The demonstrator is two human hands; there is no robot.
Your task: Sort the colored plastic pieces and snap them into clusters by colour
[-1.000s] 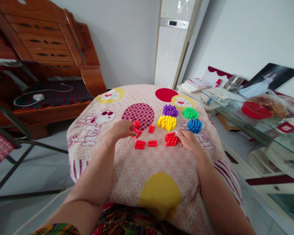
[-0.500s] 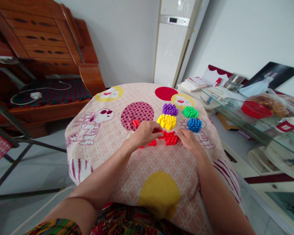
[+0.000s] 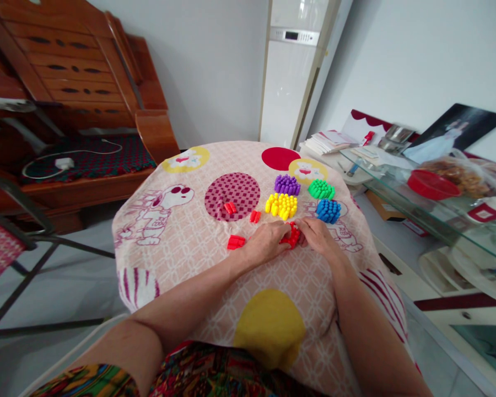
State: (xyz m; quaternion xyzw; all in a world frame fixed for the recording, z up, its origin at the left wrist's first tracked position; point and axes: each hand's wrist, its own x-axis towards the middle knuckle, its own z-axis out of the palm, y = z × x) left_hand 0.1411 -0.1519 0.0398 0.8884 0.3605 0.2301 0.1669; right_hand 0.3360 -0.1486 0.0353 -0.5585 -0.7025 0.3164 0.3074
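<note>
A tight cluster of small, upright, peg-like red plastic pieces [image 3: 291, 236] stands on the cloth-covered table, partly hidden by both hands. My left hand [image 3: 268, 241] is curled round the cluster's left side, fingers bent against the pieces. My right hand [image 3: 317, 234] closes in on the opposite side, its fingertips touching the cluster's right edge. Left of my hands lie loose red pieces: a small group [image 3: 236, 242] beside my left wrist, a pair [image 3: 255, 216] above it and another few [image 3: 230, 208] on the checked circle. Just beyond my hands stands a yellow cluster [image 3: 281, 206].
Purple [image 3: 287, 184], green [image 3: 321, 189] and blue [image 3: 328, 211] clusters stand farther back and right. A glass shelf [image 3: 430, 198] with a red bowl [image 3: 433, 184] borders the table's right side. A wooden bench [image 3: 74, 82] and a folding chair [image 3: 8, 242] are at left.
My left hand has moved right and slightly down, closer to my right hand, covering more of the red cluster. Loose red pieces behind it are now uncovered. My right hand has barely moved.
</note>
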